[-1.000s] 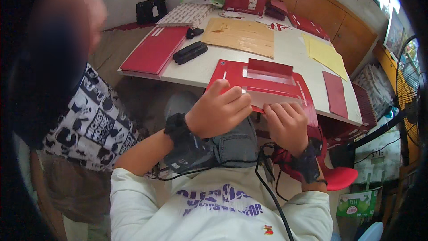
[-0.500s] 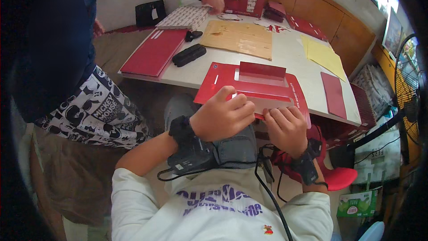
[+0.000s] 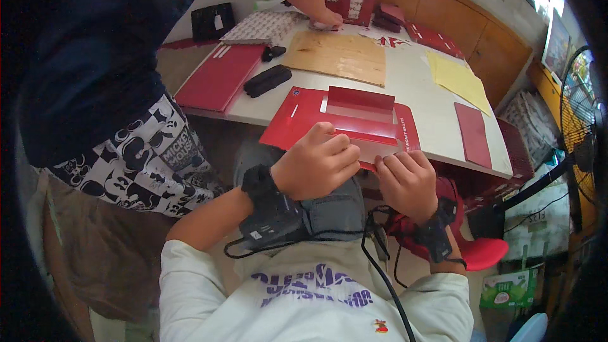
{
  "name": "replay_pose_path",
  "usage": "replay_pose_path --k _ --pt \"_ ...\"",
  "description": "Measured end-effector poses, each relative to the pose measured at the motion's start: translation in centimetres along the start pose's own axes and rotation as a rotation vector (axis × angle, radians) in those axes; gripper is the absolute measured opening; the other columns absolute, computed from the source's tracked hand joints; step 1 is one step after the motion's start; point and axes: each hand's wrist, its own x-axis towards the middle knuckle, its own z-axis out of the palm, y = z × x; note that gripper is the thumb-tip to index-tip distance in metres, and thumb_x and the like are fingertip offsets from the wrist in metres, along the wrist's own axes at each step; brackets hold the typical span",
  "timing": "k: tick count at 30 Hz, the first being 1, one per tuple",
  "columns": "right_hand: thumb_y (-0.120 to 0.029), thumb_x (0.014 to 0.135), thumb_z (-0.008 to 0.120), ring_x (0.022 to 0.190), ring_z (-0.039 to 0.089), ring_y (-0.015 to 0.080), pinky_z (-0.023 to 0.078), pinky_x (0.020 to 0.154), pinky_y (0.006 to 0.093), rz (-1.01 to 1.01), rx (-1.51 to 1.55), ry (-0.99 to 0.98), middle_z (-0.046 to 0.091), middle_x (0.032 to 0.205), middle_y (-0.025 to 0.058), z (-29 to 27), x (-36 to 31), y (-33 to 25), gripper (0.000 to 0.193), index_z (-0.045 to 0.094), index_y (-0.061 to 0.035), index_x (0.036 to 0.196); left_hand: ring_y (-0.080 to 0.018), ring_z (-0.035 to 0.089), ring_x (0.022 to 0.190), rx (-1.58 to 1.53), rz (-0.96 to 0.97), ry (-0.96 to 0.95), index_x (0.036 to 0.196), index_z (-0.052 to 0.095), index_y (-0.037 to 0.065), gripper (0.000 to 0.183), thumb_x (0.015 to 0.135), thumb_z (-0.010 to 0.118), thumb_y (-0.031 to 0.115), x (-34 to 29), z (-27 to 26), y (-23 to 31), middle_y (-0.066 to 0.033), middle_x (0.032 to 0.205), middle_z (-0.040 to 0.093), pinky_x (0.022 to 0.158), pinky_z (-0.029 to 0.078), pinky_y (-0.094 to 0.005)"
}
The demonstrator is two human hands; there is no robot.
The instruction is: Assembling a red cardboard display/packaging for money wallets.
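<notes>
Both hands are at the near edge of a red card sheet (image 3: 297,116) that overhangs the table's front edge. Two flaps are folded up around a cut-out window in its middle, the taller one a dark red flap (image 3: 361,104). My left hand (image 3: 320,161) has its fingers curled, thumb side up, closed on the sheet's near edge. Close to its right, my right hand (image 3: 406,180) pinches the same edge with bent fingers. The fingertips of both hands are partly hidden.
On the white table (image 3: 405,98) lie a wooden board (image 3: 342,57), a black case (image 3: 268,80), dark red folders (image 3: 221,76), yellow sheets (image 3: 459,82) and a dark red strip (image 3: 473,133). Another person's hand (image 3: 329,19) touches papers at the back. A fan (image 3: 579,126) stands right.
The red card sheet has shifted a little left, while both my hands stay almost in place. The other person has leaned right, their hand coming down onto the papers at the back.
</notes>
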Motion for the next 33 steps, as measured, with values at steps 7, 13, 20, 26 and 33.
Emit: replay_pose_path --k 7,13,20,26,33 --pt "-0.015 0.07 0.063 0.073 0.057 0.0154 0.046 0.066 0.0307 0.0 -0.025 -0.02 0.056 0.078 0.0009 -0.1 0.5 -0.1 0.018 0.061 -0.0062 0.085 -0.0137 0.053 0.082 0.027 0.065 -0.031 0.075 0.061 0.014 0.009 0.072 0.057 0.021 0.9 0.4 0.0 0.0024 0.078 0.051 0.083 0.037 -0.0358" --pt "-0.012 0.069 0.062 0.082 0.059 0.0159 0.046 0.078 0.0341 -0.04 0.008 -0.001 0.058 0.084 0.0015 -0.2 -0.5 0.9 0.023 0.062 -0.0039 0.091 -0.0133 0.053 0.081 0.008 -0.005 -0.023 0.075 0.062 0.014 0.009 0.068 0.059 0.019 0.7 0.3 0.0 0.0031 0.079 0.052 0.086 0.039 -0.0374" --pt "-0.014 0.071 0.061 0.086 0.059 0.0165 0.042 0.09 0.0388 -0.02 -0.035 -0.015 0.059 0.085 0.0017 0.6 -0.7 0.2 0.018 0.063 -0.0072 0.088 -0.0133 0.053 0.081 0.016 0.031 -0.039 0.075 0.063 0.013 0.01 0.067 0.059 0.019 1.4 1.1 0.7 0.0034 0.078 0.053 0.087 0.038 -0.039" --pt "-0.017 0.072 0.066 0.094 0.059 0.0179 0.041 0.089 0.04 0.005 -0.005 0.009 0.063 0.092 0.0015 -0.6 -1.4 1.3 0.024 0.064 -0.0074 0.094 -0.014 0.053 0.082 -0.007 0.053 -0.04 0.079 0.063 0.013 0.014 0.07 0.057 0.023 0.9 1.4 0.2 0.0021 0.078 0.052 0.08 0.038 -0.0377" --pt "-0.012 0.074 0.062 0.101 0.059 0.0176 0.039 0.093 0.0411 0.045 0.037 -0.046 0.063 0.096 0.0024 -0.9 -2.4 1.7 0.023 0.063 -0.0068 0.096 -0.0133 0.053 0.082 0.029 -0.005 -0.012 0.076 0.062 0.013 0.011 0.069 0.058 0.021 0.4 1.6 -0.4 0.0023 0.078 0.052 0.08 0.038 -0.0357"
